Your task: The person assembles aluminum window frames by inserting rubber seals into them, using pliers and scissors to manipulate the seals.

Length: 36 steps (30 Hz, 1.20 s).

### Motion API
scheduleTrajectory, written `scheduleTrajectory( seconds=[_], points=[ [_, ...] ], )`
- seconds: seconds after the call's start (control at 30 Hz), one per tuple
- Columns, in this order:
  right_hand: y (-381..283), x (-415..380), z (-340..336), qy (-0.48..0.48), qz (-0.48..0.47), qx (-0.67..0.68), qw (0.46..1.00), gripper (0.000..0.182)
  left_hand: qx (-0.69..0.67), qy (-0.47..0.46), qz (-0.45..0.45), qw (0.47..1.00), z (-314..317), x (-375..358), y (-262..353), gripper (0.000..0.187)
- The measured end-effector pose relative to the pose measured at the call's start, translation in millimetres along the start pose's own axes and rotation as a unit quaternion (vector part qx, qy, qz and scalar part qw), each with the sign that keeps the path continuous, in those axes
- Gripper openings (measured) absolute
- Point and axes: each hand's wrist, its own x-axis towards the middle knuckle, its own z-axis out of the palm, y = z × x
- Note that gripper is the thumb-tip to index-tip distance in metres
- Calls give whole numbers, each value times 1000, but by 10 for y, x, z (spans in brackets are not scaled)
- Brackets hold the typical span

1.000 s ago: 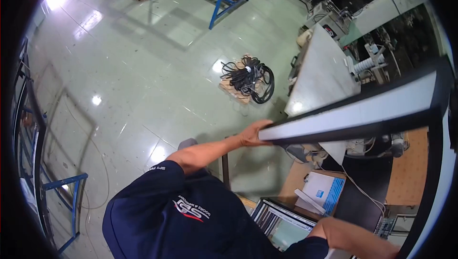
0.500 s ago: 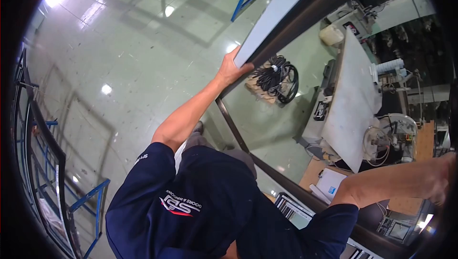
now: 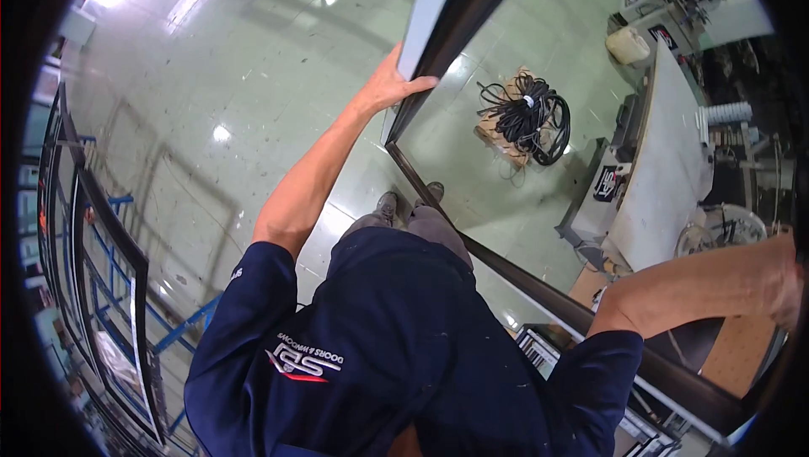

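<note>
A large dark frame [image 3: 531,276] with a pale outer face stands in front of me, its lower rail crossing from the centre to the lower right. My left hand [image 3: 394,85] grips its upright side, thumb over the dark edge and fingers behind the pale face. Stretched far out to the right, my right hand [image 3: 790,293] lies at the dark rim of the view. Its fingers are mostly hidden there, and I cannot make out what it touches.
A coil of black cable [image 3: 539,112] lies on cardboard on the green floor [image 3: 278,53]. At right stand a machine [image 3: 600,192] and a pale slanted board [image 3: 666,162]. Dark frames [image 3: 126,238] lean on a blue rack [image 3: 181,326] at left.
The upright side of the frame and my left hand have shifted left and up in view. The cable, machine and board appear further right. Both my shoes now show.
</note>
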Motion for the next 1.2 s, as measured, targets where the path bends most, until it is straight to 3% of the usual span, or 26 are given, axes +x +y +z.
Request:
scheduleTrajectory(
  seconds=[0.03,0.07,0.23,0.27,0.3,0.33,0.37,0.4,0.43,0.47,0.53,0.57,0.63,0.73,0.83,0.93,1.0,1.1,1.2],
  points=[
    [6,-27,-24,-51,7,-31,998,55,-13,-17,11,1000,-30,24,-75,88],
    [-51,1,-109,-100,94,-4,991,59,-5,-15,19,1000,-41,38,-150,81],
    [-976,-740,-1117,-49,387,-112,914,78,-82,-3,-23,996,-54,-8,-203,56],
    [-1251,-1036,-1303,-104,536,-86,833,69,-86,-10,-22,996,-56,-4,-185,57],
    [-1534,-1330,-1495,-191,681,-82,702,61,-89,-13,-22,996,-73,4,-215,57],
    [-1818,-1622,-1682,-291,768,-84,565,52,-90,-12,-20,996,-105,14,-254,57],
    [-2294,-1994,-2027,-191,874,-173,411,47,-87,-3,-25,996,-121,18,-294,59],
    [-2864,-2395,-2683,-218,907,-267,243,60,-91,0,-24,996,-139,25,-320,59],
    [-3183,-2634,-3033,-291,871,-396,-19,76,-96,3,-22,995,-146,36,-338,60],
    [-3863,-2949,-3588,-234,805,-546,0,90,-101,5,-21,995,-143,43,-352,60],
    [-4115,-3104,-3813,-55,746,-610,261,101,-133,-14,-45,990,-146,87,-361,62],
    [-4156,-3198,-4061,-52,729,-589,345,101,-116,-32,-63,991,-169,124,-395,65],
    [-3752,-3339,-3978,-32,607,-590,532,93,-81,6,-48,996,-154,164,-347,72],
    [-3362,-3368,-3655,63,577,-604,546,73,-89,20,-30,995,-152,197,-284,74],
    [-2974,-3190,-3578,32,548,-617,563,55,-118,65,-6,991,-211,203,-132,73],
    [-2507,-2991,-3686,35,525,-585,617,52,-184,99,11,978,-378,325,131,68],
    [-2008,-2733,-3430,36,488,-587,645,50,-165,112,16,980,-563,523,293,65],
    [-1276,-2380,-3556,60,452,-549,701,52,-134,184,19,974,-760,781,853,60],
    [-428,-1936,-3426,77,439,-461,767,46,-122,240,57,962,-942,1072,1258,53]
  ],
)
